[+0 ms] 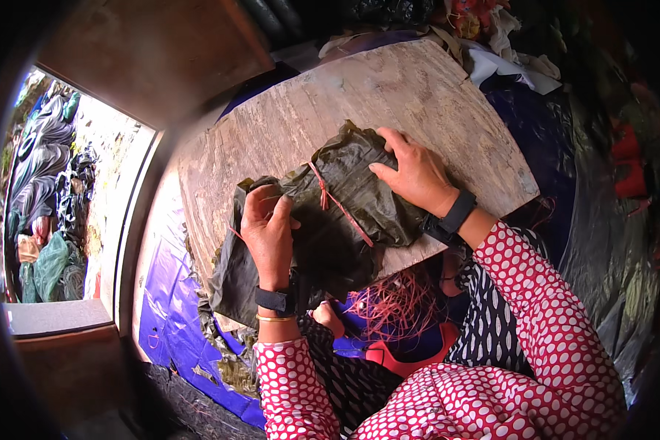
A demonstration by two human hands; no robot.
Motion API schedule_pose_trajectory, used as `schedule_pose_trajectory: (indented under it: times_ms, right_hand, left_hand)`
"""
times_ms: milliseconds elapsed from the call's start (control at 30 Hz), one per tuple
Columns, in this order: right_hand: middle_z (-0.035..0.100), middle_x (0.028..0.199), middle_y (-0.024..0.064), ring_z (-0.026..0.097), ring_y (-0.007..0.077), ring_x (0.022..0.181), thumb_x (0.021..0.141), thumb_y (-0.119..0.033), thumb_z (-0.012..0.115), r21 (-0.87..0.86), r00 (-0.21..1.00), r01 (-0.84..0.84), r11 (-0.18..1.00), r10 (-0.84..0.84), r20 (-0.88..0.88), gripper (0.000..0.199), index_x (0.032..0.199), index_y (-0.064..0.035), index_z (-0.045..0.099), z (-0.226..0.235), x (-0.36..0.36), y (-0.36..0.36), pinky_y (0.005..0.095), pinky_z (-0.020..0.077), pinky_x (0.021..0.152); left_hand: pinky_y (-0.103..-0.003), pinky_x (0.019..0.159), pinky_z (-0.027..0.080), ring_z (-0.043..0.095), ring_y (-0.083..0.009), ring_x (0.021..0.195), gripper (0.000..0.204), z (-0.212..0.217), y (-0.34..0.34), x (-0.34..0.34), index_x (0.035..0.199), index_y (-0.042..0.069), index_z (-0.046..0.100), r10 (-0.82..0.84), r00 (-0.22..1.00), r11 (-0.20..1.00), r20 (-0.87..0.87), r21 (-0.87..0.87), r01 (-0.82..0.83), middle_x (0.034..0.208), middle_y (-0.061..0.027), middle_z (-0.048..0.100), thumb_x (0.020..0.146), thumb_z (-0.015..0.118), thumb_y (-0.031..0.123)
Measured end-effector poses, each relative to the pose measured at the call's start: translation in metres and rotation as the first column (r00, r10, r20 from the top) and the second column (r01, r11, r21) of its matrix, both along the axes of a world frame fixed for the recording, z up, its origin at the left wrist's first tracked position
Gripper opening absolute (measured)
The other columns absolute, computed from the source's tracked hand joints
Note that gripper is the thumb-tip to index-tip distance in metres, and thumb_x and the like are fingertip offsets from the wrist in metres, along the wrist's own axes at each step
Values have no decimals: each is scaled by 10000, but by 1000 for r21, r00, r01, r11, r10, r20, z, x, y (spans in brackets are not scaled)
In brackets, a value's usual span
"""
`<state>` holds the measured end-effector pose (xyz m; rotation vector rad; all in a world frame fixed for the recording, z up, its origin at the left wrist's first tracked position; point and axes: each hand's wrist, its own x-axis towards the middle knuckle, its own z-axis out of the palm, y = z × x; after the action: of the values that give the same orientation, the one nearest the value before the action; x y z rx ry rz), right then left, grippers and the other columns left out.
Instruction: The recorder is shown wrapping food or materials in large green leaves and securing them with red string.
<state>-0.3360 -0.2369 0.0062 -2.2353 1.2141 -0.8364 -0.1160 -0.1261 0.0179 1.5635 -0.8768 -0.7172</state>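
On the wooden board (pixel 308 110), toward six o'clock, lies a dark bundle (pixel 370 180). At its two o'clock the right hand (pixel 422 176) spreads open; at nine the left hand (pixel 268 231) curls, grip unclear. Red string (pixel 325 196) looks already tied; what remains cannot be told.

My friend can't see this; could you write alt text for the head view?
A person's left hand and right hand touch a dark, crinkled sheet bundle crossed by thin pink string, on a pale wooden board. Tangled pink strings lie nearer the body.
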Motion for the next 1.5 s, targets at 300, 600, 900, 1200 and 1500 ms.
schedule_pose_trajectory:
  times_ms: [300,600,900,1200,1500]
  right_hand:
    - [611,938,170,615,370,836,741,-375,714,-93,914,97,991,-125,-386,431,921,-11,568,3,-10,-6,458,498,704]
    - [618,760,178,607,344,735,719,-297,716,98,996,0,995,9,-91,324,807,-17,578,-10,-13,-24,422,464,635]
    - [593,721,122,561,178,638,758,-168,686,319,977,-63,946,-7,214,247,871,12,562,-35,-6,-27,332,453,602]
    - [654,964,41,605,77,811,849,-29,607,572,757,-433,697,-63,650,282,1123,33,590,27,-1,-8,219,496,726]
    - [647,998,16,591,75,897,870,-41,609,393,696,-602,695,215,686,238,1105,-1,599,106,-24,26,226,478,809]
  left_hand:
    - [-217,506,473,570,-82,663,155,9,2,19,993,-7,607,76,994,994,-79,-74,-82,821,-38,625,857,612,69]
    - [-281,525,480,577,-124,579,199,-12,41,47,838,-29,633,112,972,974,206,170,-149,678,-76,626,810,688,160]
    - [-428,696,483,631,-384,803,485,11,23,16,786,-15,646,-151,829,768,538,592,-245,793,-218,649,661,754,441]
    - [-374,659,474,621,-280,713,298,-3,27,16,780,-35,563,-40,885,937,463,324,-128,722,-173,609,677,711,202]
    - [-266,763,481,605,-164,871,633,-2,46,5,1223,6,426,-131,979,970,-153,185,159,947,-88,626,684,757,34]
